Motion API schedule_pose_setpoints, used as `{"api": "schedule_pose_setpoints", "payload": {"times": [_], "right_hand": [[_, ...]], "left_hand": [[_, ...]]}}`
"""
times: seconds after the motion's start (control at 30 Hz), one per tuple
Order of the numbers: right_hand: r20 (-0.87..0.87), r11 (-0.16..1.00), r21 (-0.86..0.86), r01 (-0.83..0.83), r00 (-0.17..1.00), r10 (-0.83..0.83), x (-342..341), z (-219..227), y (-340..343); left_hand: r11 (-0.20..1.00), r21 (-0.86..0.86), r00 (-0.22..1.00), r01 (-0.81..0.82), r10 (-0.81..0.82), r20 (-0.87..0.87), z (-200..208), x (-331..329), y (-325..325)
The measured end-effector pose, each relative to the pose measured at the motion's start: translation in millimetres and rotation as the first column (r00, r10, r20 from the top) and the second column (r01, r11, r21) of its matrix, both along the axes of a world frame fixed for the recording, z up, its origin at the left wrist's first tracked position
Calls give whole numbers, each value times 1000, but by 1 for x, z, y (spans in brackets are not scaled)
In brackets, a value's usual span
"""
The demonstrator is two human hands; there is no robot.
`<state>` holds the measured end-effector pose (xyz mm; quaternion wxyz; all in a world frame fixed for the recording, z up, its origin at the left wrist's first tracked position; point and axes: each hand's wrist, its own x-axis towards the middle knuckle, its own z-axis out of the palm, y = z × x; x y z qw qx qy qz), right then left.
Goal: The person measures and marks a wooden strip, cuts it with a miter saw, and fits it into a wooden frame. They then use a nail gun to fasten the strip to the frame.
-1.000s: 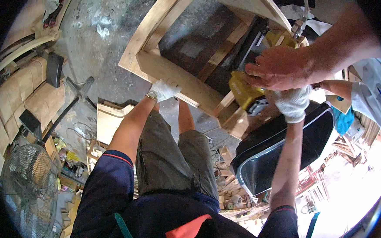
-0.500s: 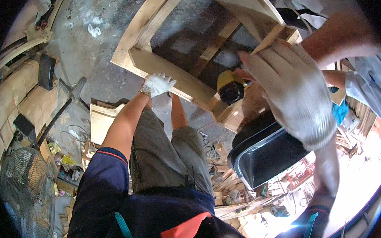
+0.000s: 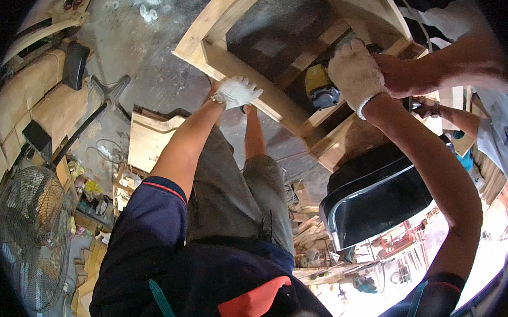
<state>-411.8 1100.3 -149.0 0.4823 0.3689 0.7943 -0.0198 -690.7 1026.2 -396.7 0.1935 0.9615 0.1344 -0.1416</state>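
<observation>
My left hand (image 3: 239, 93), in a white knit glove, has its fingers closed over the near rail of a large wooden frame (image 3: 258, 89). In a matching glove, my right hand (image 3: 358, 72) is over the right side of the frame with its fingers curled; what lies under them is hidden. A yellow and black power tool (image 3: 319, 87) sits just left of this hand, inside the frame's outline. Another person's bare hand (image 3: 396, 74) is right against my right glove. That person's other hand (image 3: 426, 108) shows farther right, partly hidden.
Below my right forearm is a glossy black tub-shaped object (image 3: 374, 195) with a pale rim. At the left stand a mesh-guarded fan (image 3: 34, 232) and a metal stand leg (image 3: 110, 91). A cut wooden panel (image 3: 150, 140) leans beside my legs. Wood scraps lie at lower right.
My right hand has moved away from the camera, down onto the frame's right side by the power tool. My left hand stays on the rail; the view has shifted, so the scene sits farther right.
</observation>
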Motion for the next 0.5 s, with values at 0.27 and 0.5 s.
{"api": "schedule_pose_setpoints", "payload": {"times": [0.27,0.5], "right_hand": [[-550,818,137,559,729,-407,4,-57,-37],[-630,835,-245,492,574,-523,-26,-35,-142]], "left_hand": [[998,57,1000,-13,12,11,8,0,1],[999,44,990,-27,21,139,-22,-3,-6]]}}
